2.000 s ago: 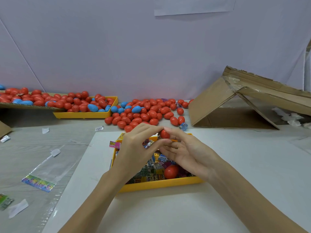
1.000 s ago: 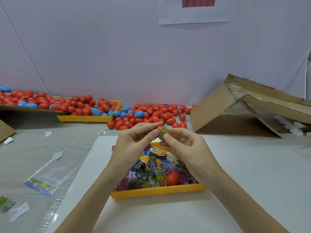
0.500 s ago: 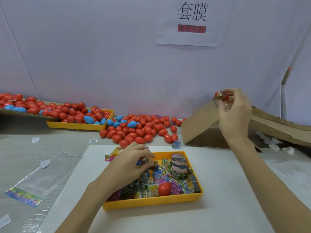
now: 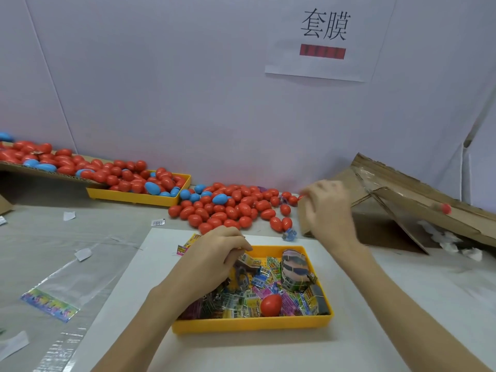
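trouble here would most likely start in the yellow tray, near and centre on the white board. the left hand is sunk into the far left of it, fingers curled, thumb and forefinger pinching a printed sleeve that lies among a heap of others. the sleeves are thin, slick and overlapping, so a lift could drag up two at once, or the pinched one could slip free and drop back into the heap.

the right hand hangs further off, between the pile of red eggs and the near corner of the cardboard box. it is blurred; the fingers look bent, but i cannot tell whether they hold anything. a careless reach into that pile could set the round eggs rolling across the table, since nothing fences them in.

a loose red egg sits in the tray's near side on top of the sleeves, apart from both hands. another lone egg rests on the box's sloping flap, far right, and could roll off it.
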Demonstrator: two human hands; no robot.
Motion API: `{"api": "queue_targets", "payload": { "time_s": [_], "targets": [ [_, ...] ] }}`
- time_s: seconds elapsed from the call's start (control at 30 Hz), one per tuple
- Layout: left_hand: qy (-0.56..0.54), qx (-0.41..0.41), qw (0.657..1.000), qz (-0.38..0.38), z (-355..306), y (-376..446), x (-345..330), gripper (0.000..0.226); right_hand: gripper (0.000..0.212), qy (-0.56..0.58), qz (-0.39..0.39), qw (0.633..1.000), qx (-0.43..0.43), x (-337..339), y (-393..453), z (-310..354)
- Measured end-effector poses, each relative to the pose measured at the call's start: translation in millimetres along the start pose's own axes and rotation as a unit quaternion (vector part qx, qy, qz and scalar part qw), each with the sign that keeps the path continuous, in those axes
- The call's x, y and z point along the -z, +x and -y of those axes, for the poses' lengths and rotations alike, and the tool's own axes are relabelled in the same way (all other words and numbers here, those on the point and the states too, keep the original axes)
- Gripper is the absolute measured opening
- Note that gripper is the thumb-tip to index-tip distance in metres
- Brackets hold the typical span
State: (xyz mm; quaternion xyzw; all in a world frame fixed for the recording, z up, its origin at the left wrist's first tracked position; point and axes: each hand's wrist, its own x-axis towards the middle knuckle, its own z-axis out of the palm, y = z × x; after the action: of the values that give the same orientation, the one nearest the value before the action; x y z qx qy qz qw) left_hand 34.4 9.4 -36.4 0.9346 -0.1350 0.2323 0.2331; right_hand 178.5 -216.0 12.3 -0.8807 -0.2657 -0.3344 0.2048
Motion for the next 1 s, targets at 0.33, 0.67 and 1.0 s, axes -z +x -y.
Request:
{"api": "queue_targets", "payload": {
  "time_s": [0.33, 0.67, 1.0],
  "targets": [
    [0.004, 0.006, 0.999, -0.035, -0.6, -1.3, 2.3, 0.014, 0.033, -0.031, 0.248, 0.966, -0.059, -66.9, 2.7, 10.4],
    [0.001, 0.03, 0.998, -0.058, -1.2, -1.5, 2.1, 0.01, 0.016, 0.058, 0.182, 0.978, -0.081, -65.0, 2.9, 12.6],
    [0.0, 0.045, 0.997, -0.067, 0.0, -1.0, 3.6, 0.009, 0.03, 0.036, 0.286, 0.957, -0.031, -58.0, 2.8, 20.6]
  ]
}}
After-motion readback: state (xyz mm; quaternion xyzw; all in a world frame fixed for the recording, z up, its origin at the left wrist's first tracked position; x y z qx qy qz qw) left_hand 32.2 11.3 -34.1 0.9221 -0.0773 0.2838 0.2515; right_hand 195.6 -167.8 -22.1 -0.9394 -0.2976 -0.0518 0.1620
